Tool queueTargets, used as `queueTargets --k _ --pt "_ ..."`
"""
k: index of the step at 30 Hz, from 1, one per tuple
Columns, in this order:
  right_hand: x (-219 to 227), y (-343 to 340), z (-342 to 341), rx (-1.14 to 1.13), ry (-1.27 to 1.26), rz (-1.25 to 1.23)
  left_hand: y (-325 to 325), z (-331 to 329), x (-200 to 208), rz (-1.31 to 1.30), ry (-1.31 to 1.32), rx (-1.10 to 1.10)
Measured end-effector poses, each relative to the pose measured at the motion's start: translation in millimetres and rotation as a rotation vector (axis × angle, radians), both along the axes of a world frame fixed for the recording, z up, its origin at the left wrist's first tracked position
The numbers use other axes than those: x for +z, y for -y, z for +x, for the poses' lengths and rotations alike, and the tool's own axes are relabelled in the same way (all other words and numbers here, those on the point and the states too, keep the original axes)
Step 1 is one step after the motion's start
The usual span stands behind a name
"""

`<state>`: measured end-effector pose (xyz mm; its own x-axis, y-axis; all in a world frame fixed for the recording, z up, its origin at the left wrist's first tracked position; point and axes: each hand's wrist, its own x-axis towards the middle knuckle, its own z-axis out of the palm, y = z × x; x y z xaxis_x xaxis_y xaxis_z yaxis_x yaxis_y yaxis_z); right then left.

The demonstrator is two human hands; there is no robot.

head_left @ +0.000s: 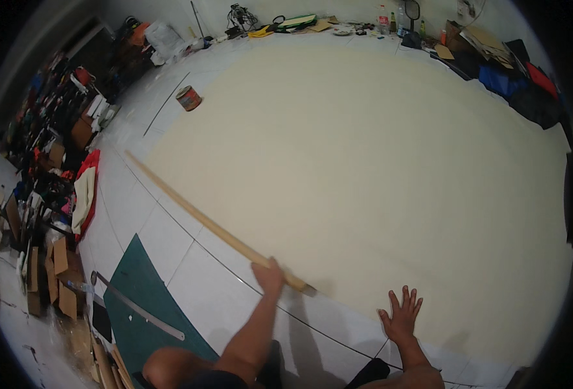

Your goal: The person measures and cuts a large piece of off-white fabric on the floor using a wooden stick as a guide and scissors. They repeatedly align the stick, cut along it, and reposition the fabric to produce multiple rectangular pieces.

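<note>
A large cream sheet (364,175) covers most of the white tiled floor. Along its near left edge lies a long tan pole (205,220), slanting from far left to near the middle, its near end darker. My left hand (269,277) is closed on the pole close to that end. Spread flat at the sheet's near edge is my right hand (403,316), fingers apart and holding nothing.
A dark green mat (140,282) with a curved metal ruler (147,314) lies at near left. An orange-red can (188,98) stands by the sheet's far left edge. Piled goods and cardboard boxes (66,272) line the left; bottles (383,21) and bags (532,104) border the far side.
</note>
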<state>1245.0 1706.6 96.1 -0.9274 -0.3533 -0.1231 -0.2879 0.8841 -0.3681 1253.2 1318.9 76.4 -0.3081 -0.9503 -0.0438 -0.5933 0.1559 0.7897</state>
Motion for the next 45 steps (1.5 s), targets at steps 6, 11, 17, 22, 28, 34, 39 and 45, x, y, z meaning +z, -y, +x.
queueTargets --k 6,11,17,22,28,34,39,45 --pt "-5.6 -3.5 -0.4 -0.004 -0.035 -0.049 -137.6 -17.9 -5.5 0.214 -0.196 -0.209" --pt "2.2 -3.1 -6.4 -0.072 0.012 -0.174 -193.9 -24.2 -3.5 0.188 -0.11 -0.324" --pt "22.4 -0.8 -21.1 -0.124 0.045 -0.051 -163.1 -34.6 37.8 0.384 0.319 -0.535" --pt "52.0 38.0 -44.9 0.055 0.095 0.21 -103.0 -37.3 -4.3 -0.659 0.359 -0.711" --pt "-7.8 62.0 -88.9 0.264 -0.243 0.132 -118.5 -44.1 -21.4 -0.551 0.346 -0.797" --pt "-1.6 40.9 -161.0 0.147 -0.253 0.229 -111.7 -42.3 -13.6 -0.531 0.362 -0.805" --pt "12.5 -0.5 -164.6 -0.029 -0.08 0.119 -113.1 -42.8 -14.0 -0.525 0.367 -0.803" --pt "31.6 -28.6 -155.3 -0.364 0.154 0.036 -112.3 -44.1 -11.2 -0.519 0.426 -0.832"
